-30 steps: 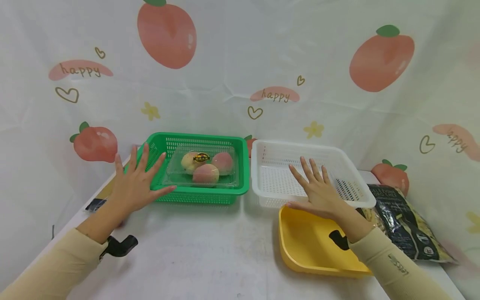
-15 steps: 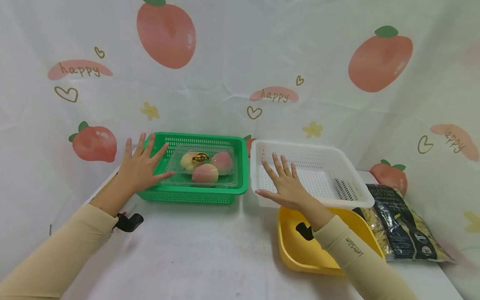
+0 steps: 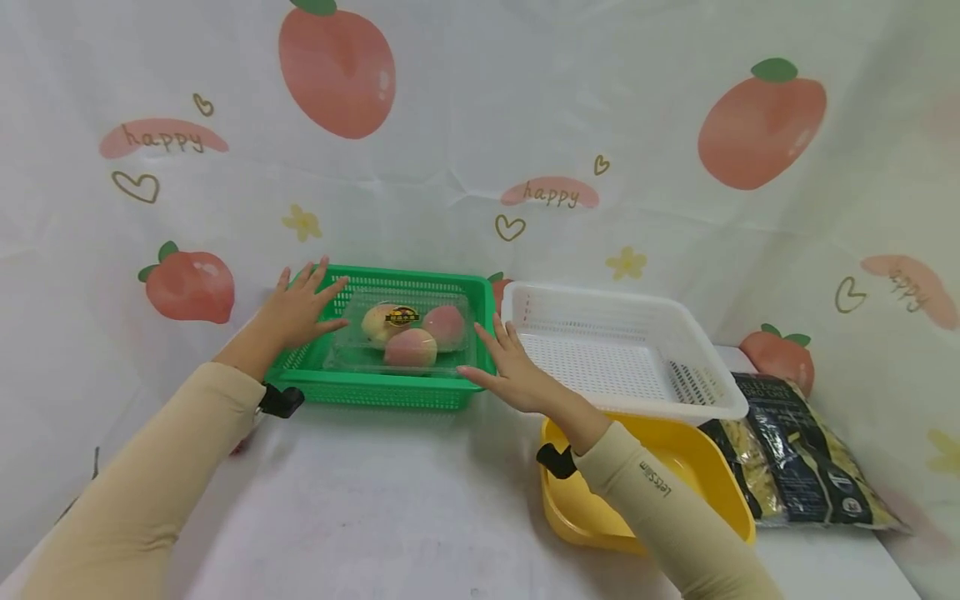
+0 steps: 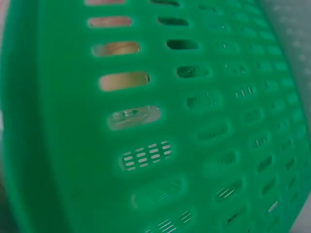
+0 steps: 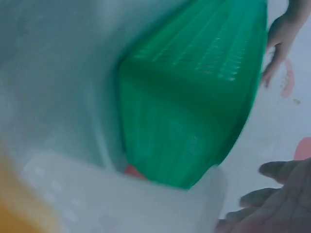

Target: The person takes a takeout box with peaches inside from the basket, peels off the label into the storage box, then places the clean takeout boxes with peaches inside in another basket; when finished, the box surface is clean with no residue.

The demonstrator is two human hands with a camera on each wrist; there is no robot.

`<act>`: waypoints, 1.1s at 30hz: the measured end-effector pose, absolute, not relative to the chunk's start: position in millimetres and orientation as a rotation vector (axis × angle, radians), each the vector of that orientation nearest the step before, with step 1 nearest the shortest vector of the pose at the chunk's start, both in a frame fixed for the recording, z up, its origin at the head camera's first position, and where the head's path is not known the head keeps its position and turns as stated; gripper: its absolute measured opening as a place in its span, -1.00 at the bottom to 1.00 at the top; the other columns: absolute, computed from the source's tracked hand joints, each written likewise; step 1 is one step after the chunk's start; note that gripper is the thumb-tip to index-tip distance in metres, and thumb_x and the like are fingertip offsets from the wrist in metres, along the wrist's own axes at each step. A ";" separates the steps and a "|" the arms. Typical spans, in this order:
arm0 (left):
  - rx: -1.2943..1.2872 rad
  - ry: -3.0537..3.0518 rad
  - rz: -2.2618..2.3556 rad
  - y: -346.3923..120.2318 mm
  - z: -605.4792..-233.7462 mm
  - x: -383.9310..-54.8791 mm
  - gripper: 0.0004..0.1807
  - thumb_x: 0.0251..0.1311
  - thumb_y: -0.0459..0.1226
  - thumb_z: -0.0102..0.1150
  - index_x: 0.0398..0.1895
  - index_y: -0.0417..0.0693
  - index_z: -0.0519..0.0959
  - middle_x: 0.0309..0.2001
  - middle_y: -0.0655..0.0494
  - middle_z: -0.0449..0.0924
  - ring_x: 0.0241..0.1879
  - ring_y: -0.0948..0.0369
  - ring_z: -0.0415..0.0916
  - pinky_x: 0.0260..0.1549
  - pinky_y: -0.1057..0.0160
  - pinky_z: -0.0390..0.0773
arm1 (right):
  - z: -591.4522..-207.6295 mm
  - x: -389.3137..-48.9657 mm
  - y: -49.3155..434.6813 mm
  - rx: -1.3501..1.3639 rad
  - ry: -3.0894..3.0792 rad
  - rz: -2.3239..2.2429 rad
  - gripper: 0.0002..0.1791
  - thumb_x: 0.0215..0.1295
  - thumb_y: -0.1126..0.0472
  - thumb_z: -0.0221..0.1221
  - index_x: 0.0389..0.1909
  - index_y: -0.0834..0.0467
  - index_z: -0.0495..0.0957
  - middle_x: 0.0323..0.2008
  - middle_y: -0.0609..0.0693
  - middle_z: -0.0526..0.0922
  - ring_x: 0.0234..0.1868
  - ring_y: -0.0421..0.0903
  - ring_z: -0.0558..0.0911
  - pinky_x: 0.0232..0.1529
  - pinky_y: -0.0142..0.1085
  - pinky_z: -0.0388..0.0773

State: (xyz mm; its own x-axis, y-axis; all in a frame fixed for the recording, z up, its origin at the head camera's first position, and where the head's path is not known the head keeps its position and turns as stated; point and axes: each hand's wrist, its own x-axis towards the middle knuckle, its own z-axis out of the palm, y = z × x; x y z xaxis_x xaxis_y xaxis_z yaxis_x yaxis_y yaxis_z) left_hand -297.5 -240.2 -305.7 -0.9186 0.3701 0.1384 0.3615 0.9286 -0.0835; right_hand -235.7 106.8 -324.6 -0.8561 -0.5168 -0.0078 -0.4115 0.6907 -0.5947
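Note:
A green basket (image 3: 390, 392) stands at the back of the table, left of the middle. Inside it lies a clear plastic box (image 3: 352, 354) of peaches (image 3: 410, 347) with a dark and gold label. My left hand (image 3: 296, 312) is over the basket's left side, fingers spread and holding nothing. At the basket's right end is my right hand (image 3: 516, 375), also spread, overlapping the right rim in the head view. The green slotted wall (image 4: 73, 121) fills the left wrist view. In the right wrist view, the fingers of my right hand (image 5: 277, 199) stand apart from the green basket.
A white basket (image 3: 585, 398) stands right of the green one. In front of it sits a yellow basin (image 3: 573, 517), partly hidden by my right sleeve. Black and yellow printed bags (image 3: 802, 458) lie at the table's right side. A printed cloth (image 3: 450, 125) hangs behind everything.
My right hand has moved left, from over the white basket to the green basket's right end. My left hand has moved slightly forward and right over the green basket's left side.

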 end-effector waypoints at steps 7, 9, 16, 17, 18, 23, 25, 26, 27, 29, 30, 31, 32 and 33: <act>-0.470 -3.133 -0.197 -242.5 -309.0 -308.5 -0.16 0.31 0.10 -0.09 0.44 -0.24 -0.07 0.38 -0.52 -0.34 0.34 -0.41 -0.25 0.22 -0.45 -0.22 | -318.8 -240.4 81.3 -0.662 2.644 -0.989 -0.09 0.33 -0.30 -0.15 0.47 0.12 -0.24 0.48 0.13 -0.37 0.47 0.15 -0.42 0.40 0.21 -0.27; -0.437 -3.201 -0.296 -241.4 -309.1 -310.8 -0.14 0.32 0.12 -0.14 0.45 -0.25 -0.12 0.37 -0.54 -0.41 0.33 -0.45 -0.31 0.19 -0.48 -0.25 | -319.3 -243.0 74.6 -0.602 2.648 -1.059 -0.11 0.34 -0.26 -0.13 0.47 0.16 -0.20 0.48 0.17 -0.30 0.48 0.17 -0.38 0.40 0.20 -0.24; -0.435 -3.358 -0.499 -233.0 -305.6 -316.3 -0.15 0.36 0.06 -0.18 0.44 -0.32 -0.20 0.34 -0.60 -0.47 0.31 -0.47 -0.33 0.20 -0.46 -0.17 | -327.1 -248.2 60.5 -0.253 2.600 -1.416 -0.16 0.31 -0.18 0.01 0.44 0.17 -0.03 0.48 0.16 -0.16 0.49 0.09 -0.14 0.41 0.13 -0.03; -0.442 -3.371 -0.516 -232.1 -304.2 -316.1 -0.17 0.37 0.03 -0.18 0.43 -0.34 -0.20 0.34 -0.61 -0.45 0.31 -0.46 -0.34 0.21 -0.45 -0.14 | -328.9 -248.0 58.3 -0.218 2.593 -1.473 -0.17 0.30 -0.16 0.04 0.43 0.17 0.00 0.48 0.15 -0.14 0.49 0.08 -0.11 0.41 0.11 0.00; -0.450 -3.385 -0.529 -231.5 -303.1 -316.0 -0.18 0.37 0.02 -0.18 0.43 -0.35 -0.19 0.34 -0.61 -0.42 0.32 -0.45 -0.36 0.22 -0.43 -0.13 | -330.9 -247.7 56.0 -0.185 2.589 -1.523 -0.18 0.29 -0.15 0.06 0.43 0.16 0.02 0.47 0.14 -0.10 0.48 0.08 -0.07 0.40 0.09 0.02; -0.501 -3.443 -0.549 -227.1 -297.3 -315.8 -0.19 0.37 0.00 -0.17 0.42 -0.37 -0.16 0.38 -0.52 -0.27 0.35 -0.39 -0.30 0.26 -0.35 -0.04 | -336.7 -244.3 50.7 -0.069 2.615 -1.667 -0.22 0.28 -0.11 0.10 0.40 0.17 0.08 0.44 0.12 0.06 0.46 0.07 0.05 0.38 0.06 0.11; -0.506 -3.464 -0.564 -226.0 -296.9 -317.4 -0.19 0.37 0.00 -0.17 0.43 -0.37 -0.17 0.38 -0.49 -0.25 0.36 -0.37 -0.27 0.26 -0.34 -0.01 | -337.0 -242.7 51.3 -0.045 2.622 -1.683 -0.22 0.28 -0.09 0.10 0.40 0.17 0.08 0.43 0.11 0.07 0.45 0.07 0.06 0.38 0.06 0.13; -0.505 -3.471 -0.578 -226.4 -297.3 -319.0 -0.19 0.37 -0.01 -0.17 0.43 -0.37 -0.18 0.39 -0.49 -0.26 0.36 -0.37 -0.26 0.26 -0.33 0.00 | -337.2 -242.1 51.6 -0.036 2.623 -1.691 -0.23 0.28 -0.08 0.10 0.40 0.17 0.08 0.43 0.11 0.07 0.45 0.08 0.06 0.37 0.06 0.13; -0.496 -3.479 -0.603 -226.5 -297.7 -320.3 -0.19 0.38 -0.01 -0.18 0.43 -0.36 -0.19 0.39 -0.49 -0.28 0.36 -0.37 -0.28 0.26 -0.33 -0.01 | -337.3 -241.6 51.9 -0.027 2.625 -1.697 -0.23 0.28 -0.08 0.10 0.40 0.17 0.09 0.43 0.11 0.07 0.45 0.08 0.07 0.37 0.06 0.13; -0.468 -3.494 -0.695 -227.6 -299.2 -323.3 -0.19 0.38 -0.01 -0.20 0.44 -0.33 -0.23 0.39 -0.49 -0.33 0.36 -0.38 -0.31 0.26 -0.34 -0.02 | -337.8 -241.0 52.0 -0.010 2.626 -1.706 -0.23 0.27 -0.07 0.11 0.40 0.18 0.08 0.44 0.11 0.06 0.45 0.08 0.06 0.38 0.06 0.13; -0.454 -3.497 -0.750 -228.5 -300.4 -325.2 -0.19 0.38 -0.02 -0.20 0.44 -0.33 -0.25 0.39 -0.49 -0.36 0.36 -0.38 -0.32 0.26 -0.35 -0.01 | -338.0 -240.8 52.1 -0.002 2.625 -1.713 -0.23 0.27 -0.07 0.11 0.40 0.18 0.09 0.44 0.12 0.06 0.45 0.08 0.06 0.38 0.06 0.13; -0.428 -3.503 -0.821 -229.6 -302.0 -326.8 -0.18 0.38 -0.01 -0.20 0.44 -0.31 -0.28 0.40 -0.47 -0.40 0.36 -0.39 -0.33 0.25 -0.35 0.00 | -338.1 -240.8 51.9 0.002 2.627 -1.717 -0.22 0.27 -0.07 0.10 0.40 0.19 0.08 0.44 0.12 0.06 0.45 0.08 0.06 0.38 0.06 0.13; -0.394 -3.507 -0.908 -230.5 -303.6 -328.1 -0.17 0.39 -0.01 -0.21 0.44 -0.29 -0.32 0.40 -0.46 -0.44 0.35 -0.40 -0.32 0.24 -0.36 0.02 | -338.3 -241.0 51.7 0.004 2.624 -1.727 -0.22 0.28 -0.06 0.10 0.40 0.20 0.08 0.44 0.13 0.06 0.45 0.08 0.06 0.38 0.06 0.13; -0.355 -3.508 -1.002 -231.3 -305.6 -329.4 -0.15 0.39 0.00 -0.22 0.44 -0.25 -0.37 0.40 -0.45 -0.47 0.35 -0.41 -0.31 0.23 -0.37 0.04 | -338.2 -241.1 51.4 0.003 2.623 -1.733 -0.22 0.28 -0.06 0.10 0.40 0.21 0.08 0.44 0.13 0.05 0.45 0.08 0.06 0.38 0.06 0.12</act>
